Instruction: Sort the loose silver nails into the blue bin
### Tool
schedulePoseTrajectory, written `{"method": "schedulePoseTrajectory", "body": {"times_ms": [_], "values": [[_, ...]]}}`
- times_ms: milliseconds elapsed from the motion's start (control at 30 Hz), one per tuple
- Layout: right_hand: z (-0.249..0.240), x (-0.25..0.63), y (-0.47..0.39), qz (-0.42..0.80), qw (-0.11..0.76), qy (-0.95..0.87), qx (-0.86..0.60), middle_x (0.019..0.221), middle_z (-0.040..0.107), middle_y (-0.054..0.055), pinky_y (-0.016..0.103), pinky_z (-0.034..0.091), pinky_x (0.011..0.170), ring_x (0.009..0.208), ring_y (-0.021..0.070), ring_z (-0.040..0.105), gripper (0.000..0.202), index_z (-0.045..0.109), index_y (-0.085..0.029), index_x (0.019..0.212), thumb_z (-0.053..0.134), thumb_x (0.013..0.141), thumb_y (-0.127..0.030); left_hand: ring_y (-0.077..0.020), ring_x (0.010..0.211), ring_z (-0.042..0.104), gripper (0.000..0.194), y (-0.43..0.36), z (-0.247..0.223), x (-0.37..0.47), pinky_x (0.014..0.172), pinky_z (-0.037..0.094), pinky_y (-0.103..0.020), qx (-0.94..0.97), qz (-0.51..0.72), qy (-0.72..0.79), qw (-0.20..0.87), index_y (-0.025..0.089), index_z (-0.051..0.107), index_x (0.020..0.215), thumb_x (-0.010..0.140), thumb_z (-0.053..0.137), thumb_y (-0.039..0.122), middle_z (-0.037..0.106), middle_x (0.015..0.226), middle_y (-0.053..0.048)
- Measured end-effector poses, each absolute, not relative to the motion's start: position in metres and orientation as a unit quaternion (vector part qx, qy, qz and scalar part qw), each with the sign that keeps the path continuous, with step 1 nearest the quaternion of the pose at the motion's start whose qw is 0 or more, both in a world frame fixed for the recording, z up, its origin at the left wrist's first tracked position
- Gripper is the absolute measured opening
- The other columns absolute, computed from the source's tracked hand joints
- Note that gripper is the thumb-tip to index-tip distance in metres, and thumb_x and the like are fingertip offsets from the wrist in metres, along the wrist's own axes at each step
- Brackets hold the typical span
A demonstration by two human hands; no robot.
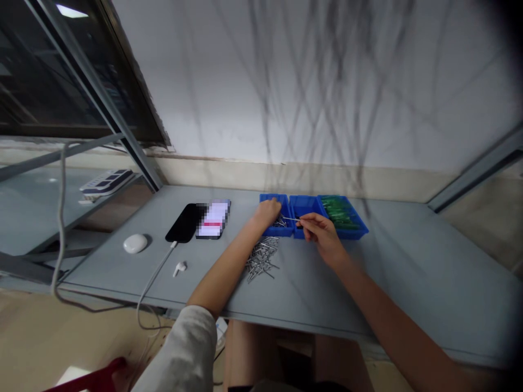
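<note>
My right hand (322, 233) is closed in a pinch on a thin metal rod (291, 219), which points left in front of the middle blue bin (306, 202). Over the left blue bin (273, 197) is my left hand (269, 211), its fingers curled down and partly hidden. What they hold, if anything, I cannot make out. Metal pins (280, 222) lie inside that bin, below the hand. On the table in front of it spreads a loose pile of similar silvery pins (261, 259). Green slender pieces (340, 212) fill the right blue bin (363, 233).
Left on the grey table (306, 288) lie a black phone (182, 223) on a white cable (157, 270), a second phone (218, 212) with its screen lit, a white earbud (180, 267) and a white rounded case (135, 243). A wall (286, 109) rises behind.
</note>
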State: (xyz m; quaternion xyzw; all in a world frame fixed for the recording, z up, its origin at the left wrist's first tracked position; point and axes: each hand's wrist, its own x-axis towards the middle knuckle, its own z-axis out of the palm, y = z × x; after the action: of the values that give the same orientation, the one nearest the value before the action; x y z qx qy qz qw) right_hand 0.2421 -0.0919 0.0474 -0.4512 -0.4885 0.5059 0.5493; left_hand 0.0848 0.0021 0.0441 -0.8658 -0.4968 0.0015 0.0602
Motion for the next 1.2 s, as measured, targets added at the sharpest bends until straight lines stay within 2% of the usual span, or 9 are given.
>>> {"method": "schedulePoseTrajectory", "body": {"times_ms": [333,533,733,967,1100,1200], "values": [[0.043,0.244,-0.090,0.489,0.555,-0.487,-0.464,0.075,0.071,0.004,0.022,0.035,0.042,0.044,0.0067,0.044,0.028,0.065,-0.018,0.080,0.074,0.065,-0.040,-0.0252,0.097,0.065,0.031,0.005,0.042,0.086,0.081,0.052,-0.034,-0.864,-0.009,-0.501,0.053,0.007,0.062,0.107,0.093,0.035,0.012,0.063,0.105,-0.018],[0.045,0.243,-0.091,0.477,0.543,-0.502,-0.474,0.076,0.071,0.005,0.023,0.037,0.042,0.044,0.0077,0.045,0.034,0.065,-0.017,0.081,0.074,0.064,-0.045,-0.0267,0.097,0.065,0.035,0.003,0.044,0.087,0.080,0.053,-0.037,-0.864,-0.017,-0.500,0.053,0.009,0.063,0.107,0.096,0.035,0.026,0.065,0.104,-0.018],[0.041,0.243,-0.090,0.461,0.524,-0.533,-0.479,0.071,0.069,0.004,0.023,0.037,0.041,0.041,0.0074,0.046,0.034,0.064,-0.017,0.080,0.073,0.065,-0.047,-0.0272,0.095,0.066,0.037,0.004,0.044,0.087,0.079,0.052,-0.038,-0.864,-0.015,-0.500,0.049,0.009,0.066,0.105,0.096,0.035,0.028,0.065,0.104,-0.020],[0.038,0.240,-0.093,0.456,0.458,-0.602,-0.468,0.077,0.070,0.004,0.023,0.042,0.044,0.045,0.0092,0.052,0.038,0.063,-0.018,0.099,0.068,0.072,-0.043,-0.0265,0.095,0.066,0.038,0.000,0.051,0.089,0.079,0.051,-0.037,-0.866,-0.005,-0.498,0.046,0.008,0.067,0.104,0.096,0.035,0.026,0.066,0.103,-0.019],[0.037,0.236,-0.099,0.434,0.388,-0.679,-0.448,0.070,0.067,0.002,0.023,0.043,0.048,0.050,0.0109,0.054,0.027,0.066,-0.016,0.092,0.063,0.076,-0.038,-0.0275,0.096,0.065,0.039,-0.002,0.055,0.090,0.080,0.051,-0.037,-0.861,-0.003,-0.506,0.046,0.008,0.068,0.104,0.095,0.037,0.029,0.066,0.103,-0.020],[0.035,0.233,-0.104,0.358,0.331,-0.745,-0.455,0.069,0.066,0.002,0.024,0.042,0.053,0.058,0.0126,0.056,0.018,0.069,-0.017,0.088,0.060,0.079,-0.030,-0.0279,0.095,0.066,0.041,-0.002,0.055,0.091,0.079,0.051,-0.037,-0.860,-0.008,-0.507,0.055,0.008,0.068,0.103,0.096,0.036,0.032,0.067,0.102,-0.020]]}}
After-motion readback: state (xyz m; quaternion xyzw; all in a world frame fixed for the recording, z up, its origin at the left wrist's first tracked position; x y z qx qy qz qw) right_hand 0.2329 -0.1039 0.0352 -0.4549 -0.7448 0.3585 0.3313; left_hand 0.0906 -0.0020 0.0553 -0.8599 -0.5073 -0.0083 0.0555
